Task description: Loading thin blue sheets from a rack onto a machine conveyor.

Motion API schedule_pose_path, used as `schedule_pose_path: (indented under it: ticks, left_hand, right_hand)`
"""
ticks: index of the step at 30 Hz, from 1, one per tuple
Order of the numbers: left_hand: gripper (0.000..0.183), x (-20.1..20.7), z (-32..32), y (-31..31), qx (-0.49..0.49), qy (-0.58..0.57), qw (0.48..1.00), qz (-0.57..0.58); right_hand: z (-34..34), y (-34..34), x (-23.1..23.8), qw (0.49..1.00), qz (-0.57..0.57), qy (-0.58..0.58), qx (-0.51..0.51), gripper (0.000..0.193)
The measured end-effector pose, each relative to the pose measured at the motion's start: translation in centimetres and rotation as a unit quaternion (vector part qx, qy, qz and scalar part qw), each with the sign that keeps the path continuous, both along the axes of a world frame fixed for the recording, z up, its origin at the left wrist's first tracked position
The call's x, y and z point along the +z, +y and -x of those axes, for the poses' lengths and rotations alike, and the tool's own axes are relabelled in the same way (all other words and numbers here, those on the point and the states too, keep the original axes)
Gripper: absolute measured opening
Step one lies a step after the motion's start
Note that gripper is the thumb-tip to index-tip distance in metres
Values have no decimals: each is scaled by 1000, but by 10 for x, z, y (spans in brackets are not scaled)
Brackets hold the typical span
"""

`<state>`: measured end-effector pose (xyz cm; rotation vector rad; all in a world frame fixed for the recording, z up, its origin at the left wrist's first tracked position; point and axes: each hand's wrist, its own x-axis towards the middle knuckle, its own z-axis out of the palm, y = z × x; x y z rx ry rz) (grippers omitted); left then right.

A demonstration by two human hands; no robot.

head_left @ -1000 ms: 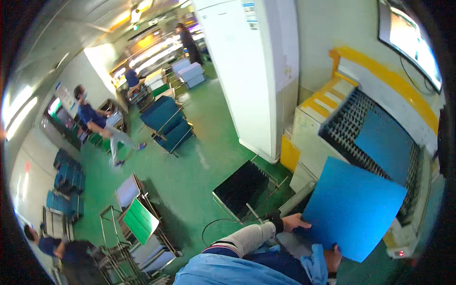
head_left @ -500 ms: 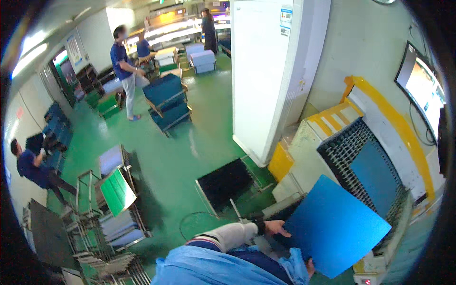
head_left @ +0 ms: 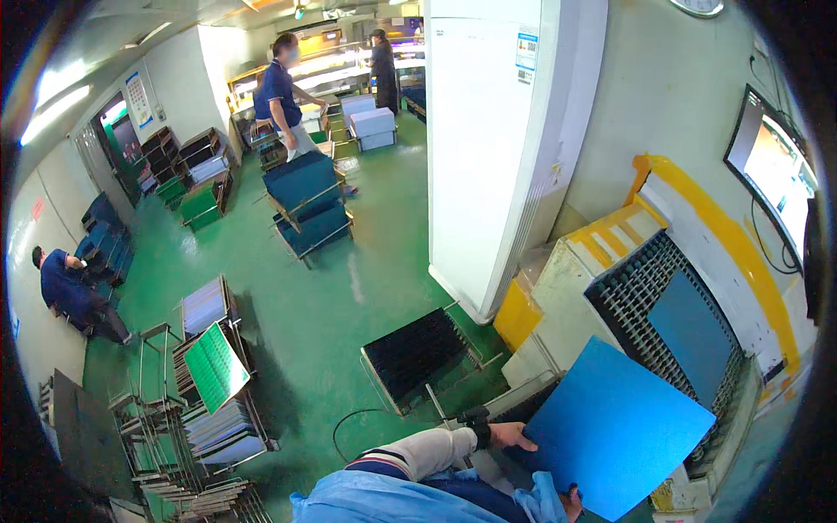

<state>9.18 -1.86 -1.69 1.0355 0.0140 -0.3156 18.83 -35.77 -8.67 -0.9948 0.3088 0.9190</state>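
A flat blue panel (head_left: 623, 427) is held tilted at the lower right, in front of a machine. My left hand (head_left: 513, 437) grips its left edge, thumb on the face and fingers hidden behind. Close to the lower corner, my right hand (head_left: 572, 504) grips the same panel; most of it is covered by the panel and a light blue sleeve. Beyond the panel, a second blue panel (head_left: 693, 327) lies on the machine's bed of black rollers (head_left: 621, 301).
A black slotted rack (head_left: 414, 357) stands on the green floor left of the machine. A tall white cabinet (head_left: 484, 148) rises behind it. Metal racks of panels (head_left: 218, 427) stand at left. One person (head_left: 279, 96) stands beyond a blue-panel cart (head_left: 305, 187); another (head_left: 74, 292) is at far left.
Both my hands keep their grip on the blue panel, which has barely shifted. The standing person has moved right, behind the cart. The far-left person has turned and stands closer to the wall.
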Motion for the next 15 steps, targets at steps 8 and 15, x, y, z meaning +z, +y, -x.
schedule_pose_path:
  ticks: [8, 15]
  left_hand:
    - [40, 9, 5, -1, 14, 46, 999, -25]
    - [34, -3, 0, -1, 17, 44, 998, -30]
  right_hand:
    - [-4, -35, -20, 259, 427, -859, 117, 29]
    - [0, -27, -17, 993, 35, 58, -96, 37]
